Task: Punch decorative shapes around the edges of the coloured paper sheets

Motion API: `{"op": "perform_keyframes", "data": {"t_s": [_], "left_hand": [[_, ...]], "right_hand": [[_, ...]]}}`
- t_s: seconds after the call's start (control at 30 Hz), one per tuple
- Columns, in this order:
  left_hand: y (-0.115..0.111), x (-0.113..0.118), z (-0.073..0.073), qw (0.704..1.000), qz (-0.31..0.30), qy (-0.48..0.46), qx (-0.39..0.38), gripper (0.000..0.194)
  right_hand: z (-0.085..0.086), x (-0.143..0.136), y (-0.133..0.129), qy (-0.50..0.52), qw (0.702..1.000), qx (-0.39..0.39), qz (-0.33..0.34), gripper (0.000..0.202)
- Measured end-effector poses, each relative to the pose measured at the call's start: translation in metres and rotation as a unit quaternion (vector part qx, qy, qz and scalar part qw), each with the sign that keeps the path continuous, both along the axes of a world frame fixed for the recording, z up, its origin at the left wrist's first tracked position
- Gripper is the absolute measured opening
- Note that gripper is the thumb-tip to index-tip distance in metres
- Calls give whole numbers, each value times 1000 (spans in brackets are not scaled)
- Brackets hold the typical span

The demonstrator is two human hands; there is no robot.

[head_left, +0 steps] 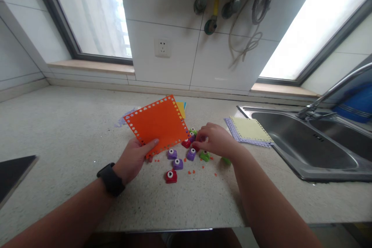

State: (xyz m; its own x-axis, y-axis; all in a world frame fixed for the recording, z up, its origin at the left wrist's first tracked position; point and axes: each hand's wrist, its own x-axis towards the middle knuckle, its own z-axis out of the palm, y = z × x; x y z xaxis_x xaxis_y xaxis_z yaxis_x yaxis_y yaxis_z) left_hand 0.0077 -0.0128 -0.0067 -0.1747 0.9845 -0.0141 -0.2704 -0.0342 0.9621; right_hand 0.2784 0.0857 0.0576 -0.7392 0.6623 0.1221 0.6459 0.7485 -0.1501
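In the left hand [135, 159], an orange sheet [157, 126] with punched edges, pinched above the counter [139, 209], right hand [213, 139] curled among coloured punches [191, 155], its hold unclear, orange scraps [189, 172] nearby, pale yellow sheet [249, 128] beside the sink [325, 174].

Walled in white tile [162, 71], lit by bright windows [84, 11] left and right; fitted with a speckled surface [64, 131], a steel double sink [314, 153], a wall socket [162, 48].

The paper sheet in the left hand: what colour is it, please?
The paper sheet is bright orange, as the head view shows.
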Motion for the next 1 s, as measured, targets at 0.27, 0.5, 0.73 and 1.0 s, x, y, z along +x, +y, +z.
{"op": "perform_keyframes", "data": {"t_s": [0.27, 0.5, 0.73, 1.0], "left_hand": [[-1, 1, 1, 1000, -1, -1, -7, 29], [-2, 2, 1, 1000, 7, -6, -15, 33], [-1, 1, 0, 999, 28, -35, -1, 31], [-1, 0, 1, 996, 50, -78, -18, 33]], "right_hand": [[1, 0, -3, -69, 996, -24, -44, 21], [-1, 2, 0, -12, 996, -69, -60, 16], [-8, -1, 3, 419, 845, -327, -54, 20], [-16, -29, -12, 596, 639, -485, -16, 21]]}}
